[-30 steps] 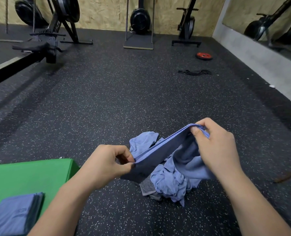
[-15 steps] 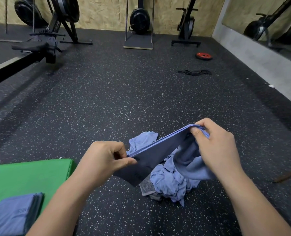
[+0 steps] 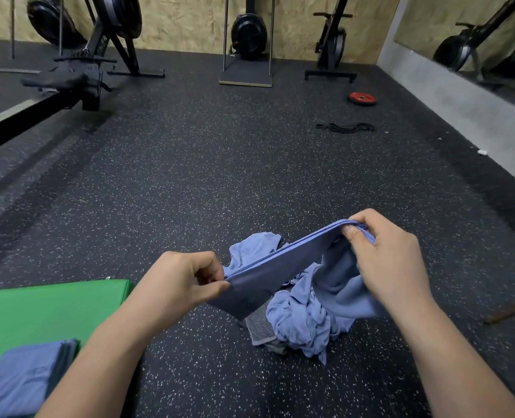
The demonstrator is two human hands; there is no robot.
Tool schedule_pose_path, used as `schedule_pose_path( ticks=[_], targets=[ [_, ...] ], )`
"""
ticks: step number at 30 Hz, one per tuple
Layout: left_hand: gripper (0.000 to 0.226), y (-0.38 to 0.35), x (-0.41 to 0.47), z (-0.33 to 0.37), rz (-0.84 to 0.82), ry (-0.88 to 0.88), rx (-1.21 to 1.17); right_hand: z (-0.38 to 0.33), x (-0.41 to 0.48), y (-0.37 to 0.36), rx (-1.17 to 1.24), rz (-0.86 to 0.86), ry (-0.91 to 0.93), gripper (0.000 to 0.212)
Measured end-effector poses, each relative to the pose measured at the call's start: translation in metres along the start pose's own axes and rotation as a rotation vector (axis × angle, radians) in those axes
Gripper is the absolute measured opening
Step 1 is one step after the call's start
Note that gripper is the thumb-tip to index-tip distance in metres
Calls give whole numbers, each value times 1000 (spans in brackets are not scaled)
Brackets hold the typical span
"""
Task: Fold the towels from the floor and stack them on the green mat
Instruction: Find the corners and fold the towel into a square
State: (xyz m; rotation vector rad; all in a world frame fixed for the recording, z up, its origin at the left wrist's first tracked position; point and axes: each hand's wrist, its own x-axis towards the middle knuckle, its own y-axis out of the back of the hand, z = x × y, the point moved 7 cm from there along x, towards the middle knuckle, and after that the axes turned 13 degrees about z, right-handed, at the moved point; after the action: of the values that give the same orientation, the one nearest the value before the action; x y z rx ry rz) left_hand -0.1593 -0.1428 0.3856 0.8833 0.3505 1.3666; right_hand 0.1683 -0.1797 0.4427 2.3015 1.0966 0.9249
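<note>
I hold a blue towel (image 3: 277,267) stretched in the air, folded into a narrow band. My left hand (image 3: 178,285) pinches its near left end between thumb and fingers. My right hand (image 3: 386,260) grips the far right end, and part of the cloth hangs down below that hand. Under the towel a crumpled pile of blue towels (image 3: 301,321) lies on the floor. The green mat (image 3: 48,309) lies at the lower left, with a stack of folded blue towels (image 3: 18,378) on its near part.
Dark speckled rubber floor (image 3: 220,182) spreads ahead. A rowing machine (image 3: 69,82) stands at the far left, more gym machines along the back wall. A red weight plate (image 3: 362,98) and a black band (image 3: 345,127) lie at the right. A mirror wall runs along the right.
My left hand has shifted slightly up and left, drawing the towel's band a little tauter. My right hand has stayed in place.
</note>
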Motion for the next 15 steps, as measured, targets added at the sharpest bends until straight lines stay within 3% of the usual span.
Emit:
schedule_pose_path(
  ticks=[7, 15],
  targets=[
    [32, -3, 0, 1, -20, -12, -49, 2, 1, 0, 8, -3, -10, 6],
    [26, -10, -3, -9, -114, 24, 7, 9, 4, 1, -18, -4, -21, 8]
  ],
)
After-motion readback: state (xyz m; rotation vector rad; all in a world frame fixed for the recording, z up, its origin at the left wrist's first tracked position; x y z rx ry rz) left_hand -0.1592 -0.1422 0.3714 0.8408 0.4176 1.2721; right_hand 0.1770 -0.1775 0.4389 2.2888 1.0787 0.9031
